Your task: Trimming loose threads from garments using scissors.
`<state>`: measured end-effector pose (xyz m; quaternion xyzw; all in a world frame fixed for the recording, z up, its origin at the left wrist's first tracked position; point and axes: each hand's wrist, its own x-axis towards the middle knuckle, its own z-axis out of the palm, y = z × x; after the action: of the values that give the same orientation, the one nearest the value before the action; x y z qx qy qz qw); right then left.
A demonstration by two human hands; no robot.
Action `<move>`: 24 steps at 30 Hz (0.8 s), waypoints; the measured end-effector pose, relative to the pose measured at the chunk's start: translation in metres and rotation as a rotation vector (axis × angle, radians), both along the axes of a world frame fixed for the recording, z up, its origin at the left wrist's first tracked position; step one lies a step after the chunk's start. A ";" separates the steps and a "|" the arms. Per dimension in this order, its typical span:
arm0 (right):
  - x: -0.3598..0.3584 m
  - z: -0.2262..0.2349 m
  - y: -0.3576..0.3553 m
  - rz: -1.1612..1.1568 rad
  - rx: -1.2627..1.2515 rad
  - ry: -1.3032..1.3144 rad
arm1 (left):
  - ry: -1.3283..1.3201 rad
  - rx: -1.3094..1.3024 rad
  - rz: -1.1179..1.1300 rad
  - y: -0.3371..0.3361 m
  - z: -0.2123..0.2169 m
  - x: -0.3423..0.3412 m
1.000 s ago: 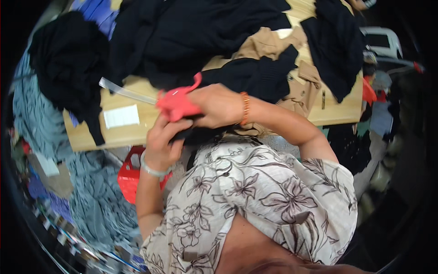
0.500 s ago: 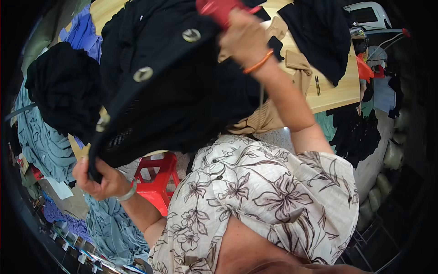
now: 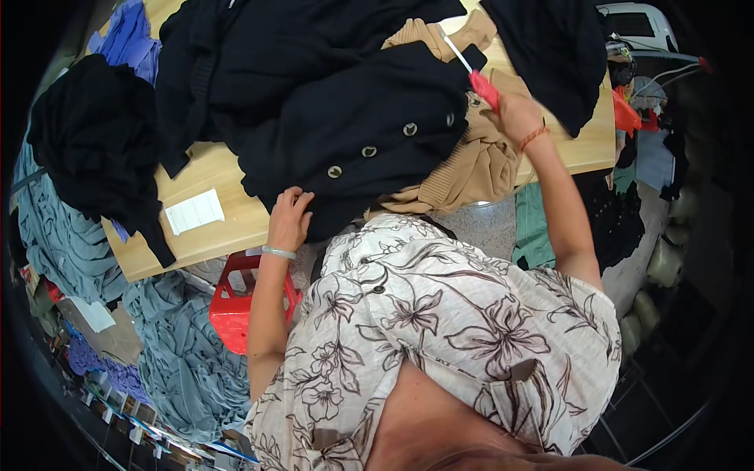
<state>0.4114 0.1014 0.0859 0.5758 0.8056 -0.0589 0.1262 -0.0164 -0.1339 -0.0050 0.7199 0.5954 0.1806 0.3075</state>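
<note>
A black knit cardigan (image 3: 314,133) with pale round buttons lies across the near side of the table, its button row slanting up to the right. At its lower left edge rests my left hand (image 3: 291,216), fingers slightly bent and apart on the cloth. My right hand (image 3: 518,118) is closed around the red handles of a pair of scissors (image 3: 484,89). Their pale blade points up and left, over a tan knit garment (image 3: 471,169). That tan garment lies partly under the cardigan.
More black garments lie at the table's far side (image 3: 306,47) and far right (image 3: 550,63). A black heap (image 3: 94,133) hangs at the left. A white paper slip (image 3: 195,212) lies on the wooden table (image 3: 236,228). Below stand a red stool (image 3: 236,310) and piles of grey-blue cloth (image 3: 188,369).
The black cardigan, held up before, now lies on the table. My left hand has moved right and loosened its grip. My right hand has come down and right with the scissors.
</note>
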 end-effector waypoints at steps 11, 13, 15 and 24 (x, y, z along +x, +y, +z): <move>-0.067 0.017 -0.092 -0.104 -0.046 0.789 | -0.032 -0.036 0.137 0.009 -0.026 -0.014; -0.072 0.022 -0.102 0.056 -0.176 0.573 | -0.077 -0.056 0.178 0.008 -0.029 -0.018; -0.076 0.012 -0.109 0.328 -0.186 0.518 | -0.259 -0.167 0.275 0.004 -0.033 -0.023; -0.153 -0.015 -0.134 0.401 -0.646 0.381 | -0.299 -0.123 0.263 -0.004 -0.036 -0.028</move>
<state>0.2582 -0.0326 0.0711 0.3172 0.8508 -0.3880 0.1580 -0.0445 -0.1382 -0.0415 0.5811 0.6419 0.2871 0.4096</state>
